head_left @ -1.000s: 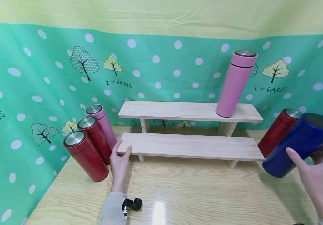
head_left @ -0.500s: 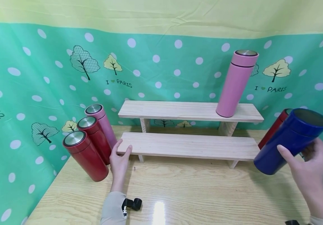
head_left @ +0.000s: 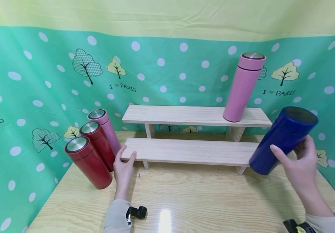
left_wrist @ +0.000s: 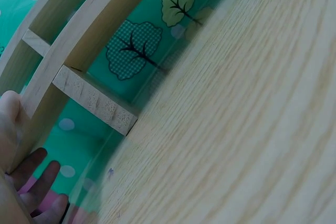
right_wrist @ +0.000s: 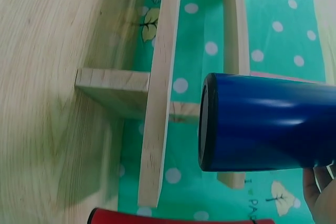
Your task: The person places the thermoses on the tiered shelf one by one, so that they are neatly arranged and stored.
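Observation:
My right hand grips a dark blue thermos bottle, tilted and raised off the table by the right end of the lower shelf. In the right wrist view, the bottom end of the blue thermos bottle faces the two shelves, apart from their edges. My left hand holds the left end of the lower shelf board, the thumb over its edge and the other fingers beneath, as the left wrist view shows. On the upper shelf a pink thermos bottle stands near the right end.
Left of the shelves stand two red thermos bottles and a pink one. A red bottle shows at the bottom of the right wrist view; the blue bottle hides it in the head view. A polka-dot curtain hangs behind the wooden table.
My right hand has carried the blue thermos bottle leftward and slightly up, from beside the red bottle to the lower shelf's right end. The left hand has stayed on the shelf.

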### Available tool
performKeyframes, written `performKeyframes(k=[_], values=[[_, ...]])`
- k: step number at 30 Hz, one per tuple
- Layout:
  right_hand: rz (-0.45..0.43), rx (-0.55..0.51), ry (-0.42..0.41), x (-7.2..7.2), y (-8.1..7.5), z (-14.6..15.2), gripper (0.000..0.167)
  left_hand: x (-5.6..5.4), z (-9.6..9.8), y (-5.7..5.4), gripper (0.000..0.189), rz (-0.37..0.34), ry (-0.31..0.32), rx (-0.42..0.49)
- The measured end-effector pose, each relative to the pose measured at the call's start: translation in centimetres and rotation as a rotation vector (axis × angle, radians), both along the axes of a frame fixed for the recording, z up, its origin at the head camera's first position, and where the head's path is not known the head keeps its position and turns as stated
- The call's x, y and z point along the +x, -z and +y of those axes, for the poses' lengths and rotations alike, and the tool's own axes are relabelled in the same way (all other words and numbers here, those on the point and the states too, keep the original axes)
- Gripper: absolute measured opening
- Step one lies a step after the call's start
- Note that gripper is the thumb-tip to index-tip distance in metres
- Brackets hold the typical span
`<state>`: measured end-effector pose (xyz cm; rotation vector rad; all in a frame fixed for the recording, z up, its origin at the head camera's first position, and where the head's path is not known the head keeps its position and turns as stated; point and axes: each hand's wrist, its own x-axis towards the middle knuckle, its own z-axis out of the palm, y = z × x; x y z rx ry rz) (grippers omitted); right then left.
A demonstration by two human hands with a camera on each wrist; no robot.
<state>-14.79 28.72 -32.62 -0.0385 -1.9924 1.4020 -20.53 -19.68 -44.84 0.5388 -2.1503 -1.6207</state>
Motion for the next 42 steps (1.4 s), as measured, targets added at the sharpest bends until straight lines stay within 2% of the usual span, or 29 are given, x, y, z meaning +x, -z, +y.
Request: performKeyframes(k=[4,12,27,33,42], values=[[0.028,0.031,-0.028,-0.5,0.2,-0.9,0.072,0.0,0.0,0.0,0.061,0.004,0.002,-0.001],[-0.027,0.037,-0.060,-1.3,-0.1,-2.6,0.072,0.0,0.0,0.0,0.061,0.002,0.001,-0.002],[0.065,0.026,-0.139,-2.4,-0.3,-5.5,0.071,0.0,0.1,0.0,0.061,0.003,0.001,0.001],[0.100,0.038,-0.195,-3.2,-0.2,-6.4,0.072,0.1,0.1,0.0,0.061,-0.006,0.001,0.007],[0.031,0.080,-0.263,-3.9,-0.7,-7.7,0.073,0.0,0.0,0.1,0.062,0.003,0.002,0.010]])
